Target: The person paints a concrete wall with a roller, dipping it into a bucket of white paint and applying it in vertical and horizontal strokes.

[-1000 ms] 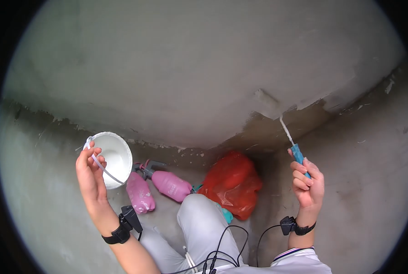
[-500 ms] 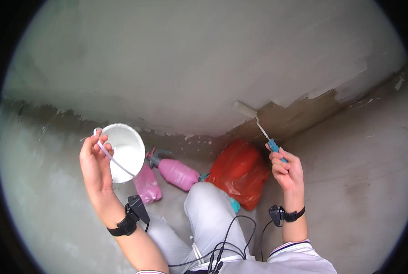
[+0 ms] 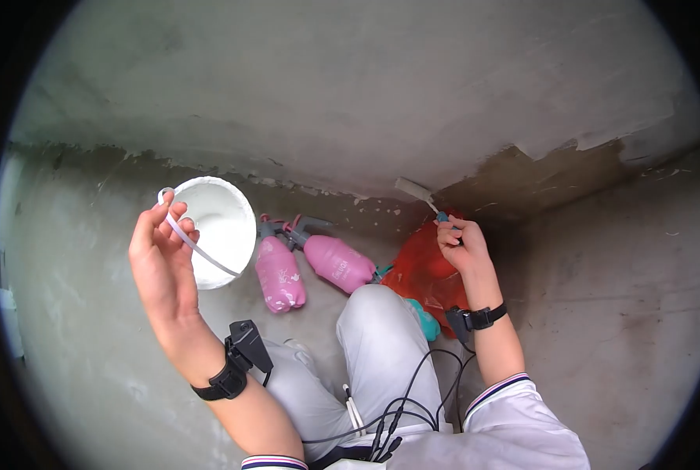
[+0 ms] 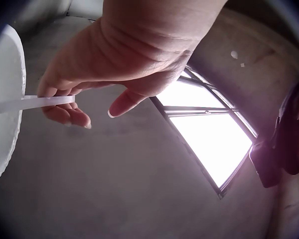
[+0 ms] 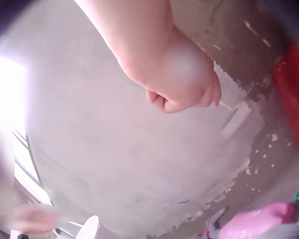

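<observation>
My right hand [image 3: 466, 247] grips the blue handle of a small paint roller [image 3: 413, 189]. The roller's white sleeve lies against the wall [image 3: 350, 94] near its bottom edge, seen in the right wrist view as a pale roller [image 5: 236, 120] beyond the curled fingers. On the left, my left hand [image 3: 166, 270] has its fingers hooked under the white strap handle [image 3: 201, 249] of a white bucket [image 3: 246, 207]. The left wrist view shows the fingers curled round the strap [image 4: 37, 102] and the thumb held apart. White paint coats the bucket's inside.
Two pink spray bottles [image 3: 339, 264] lie on the floor between the hands. A red plastic bag [image 3: 417, 262] sits in the corner below the right hand, with a teal item [image 3: 424, 319] beside it. A darker brown patch [image 3: 538, 184] marks the lower wall. Cables [image 3: 397, 407] hang over the lap.
The roller and right hand have moved left and down along the lower wall. The head view has shifted too, and the bucket appears higher and further right, still hanging from the left hand.
</observation>
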A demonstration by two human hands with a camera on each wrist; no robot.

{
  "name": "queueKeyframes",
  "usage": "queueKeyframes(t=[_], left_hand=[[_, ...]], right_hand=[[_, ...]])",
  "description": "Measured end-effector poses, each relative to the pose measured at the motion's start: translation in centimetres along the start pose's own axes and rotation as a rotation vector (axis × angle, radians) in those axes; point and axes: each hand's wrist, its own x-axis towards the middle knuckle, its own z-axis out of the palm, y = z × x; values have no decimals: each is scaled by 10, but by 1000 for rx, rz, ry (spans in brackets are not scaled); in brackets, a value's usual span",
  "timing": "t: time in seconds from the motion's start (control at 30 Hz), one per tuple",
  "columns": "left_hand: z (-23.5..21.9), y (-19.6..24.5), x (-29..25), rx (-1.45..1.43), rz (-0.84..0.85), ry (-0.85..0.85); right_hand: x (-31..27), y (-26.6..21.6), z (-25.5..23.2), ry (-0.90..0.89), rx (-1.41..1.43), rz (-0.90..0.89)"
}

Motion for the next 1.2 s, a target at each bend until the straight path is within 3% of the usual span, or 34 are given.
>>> queueKeyframes(t=[0.3, 0.43, 0.63, 0.73, 0.93, 1.2], left_hand=[[-6, -4, 5, -58, -38, -27], [-12, -8, 11, -64, -48, -39], [-19, -15, 16, -70, -49, -73], [-19, -15, 19, -74, -58, -73], [-20, -16, 21, -68, -75, -80], [-18, -13, 19, -36, -65, -67]], right_hand=[[-159, -42, 69, -176, 48, -74], [-229, -37, 85, -273, -17, -217], [-285, -27, 93, -334, -109, -411], [-291, -23, 94, -345, -179, -489], [-269, -30, 79, -284, -147, -414], [-154, -54, 28, -130, 122, -88]])
